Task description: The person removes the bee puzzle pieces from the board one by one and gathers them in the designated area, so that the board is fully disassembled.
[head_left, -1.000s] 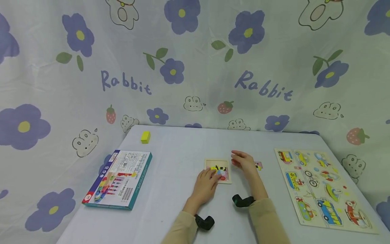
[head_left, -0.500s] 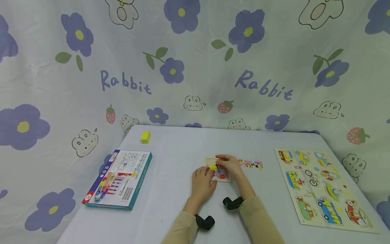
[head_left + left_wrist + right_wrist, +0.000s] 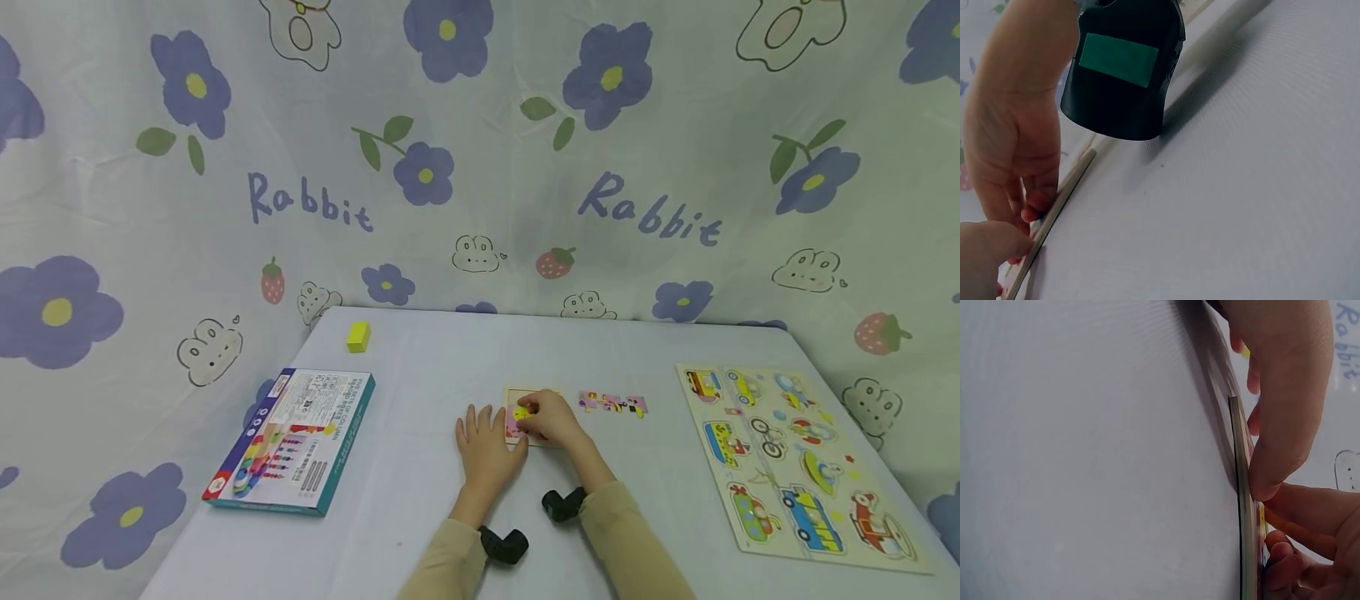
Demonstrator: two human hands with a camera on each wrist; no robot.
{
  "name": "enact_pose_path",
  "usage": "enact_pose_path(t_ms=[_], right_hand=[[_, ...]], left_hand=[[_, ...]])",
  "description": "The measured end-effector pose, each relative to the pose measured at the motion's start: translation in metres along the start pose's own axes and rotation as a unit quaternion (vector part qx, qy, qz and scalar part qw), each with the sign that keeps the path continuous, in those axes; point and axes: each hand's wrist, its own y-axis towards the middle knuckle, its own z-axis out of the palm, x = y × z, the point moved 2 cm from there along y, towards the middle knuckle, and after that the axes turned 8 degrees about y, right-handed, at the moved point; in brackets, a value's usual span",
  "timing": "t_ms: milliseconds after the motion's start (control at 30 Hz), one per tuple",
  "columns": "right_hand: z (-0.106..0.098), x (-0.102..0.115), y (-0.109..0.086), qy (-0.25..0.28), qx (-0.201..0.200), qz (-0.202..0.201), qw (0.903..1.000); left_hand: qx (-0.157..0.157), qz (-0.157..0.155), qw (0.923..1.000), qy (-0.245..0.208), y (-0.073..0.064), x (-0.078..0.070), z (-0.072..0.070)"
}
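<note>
A small square wooden puzzle tray lies mid-table, holding pink and yellow printed pieces and partly hidden by the hands. My right hand reaches over it, thumb and fingertips pinching a yellow-and-pink puzzle piece in its left part. In the right wrist view the right hand has curled fingers low against the tray. My left hand lies flat on the table with fingers spread, its thumb beside the tray's near left edge. That thumb meets the tray edge in the left wrist view.
Several loose pink puzzle pieces lie in a row right of the tray. A large vehicle puzzle board is at the right. At the left lie a boxed toy and, farther back, a yellow block.
My right hand has moved left from beside the tray onto it, uncovering the loose pieces. My left hand has slid off the tray's pieces to the left and spread its fingers.
</note>
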Motion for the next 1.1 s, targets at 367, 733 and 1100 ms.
enact_pose_path(t_ms=[367, 733, 1100], right_hand=[[0.0007, -0.0020, 0.0006, 0.004, -0.008, -0.011, 0.9999], [-0.0015, -0.0048, -0.0008, 0.104, -0.027, -0.009, 0.9942], [-0.0007, -0.0091, 0.0000, 0.128, -0.028, 0.000, 0.9913]], left_hand=[[0.002, 0.005, 1.0000, 0.002, 0.0000, 0.0005, 0.0014], [-0.007, 0.007, 0.9999, 0.002, 0.0006, 0.0012, 0.0007], [-0.018, -0.008, 0.9998, -0.009, 0.0014, 0.0000, -0.0009]])
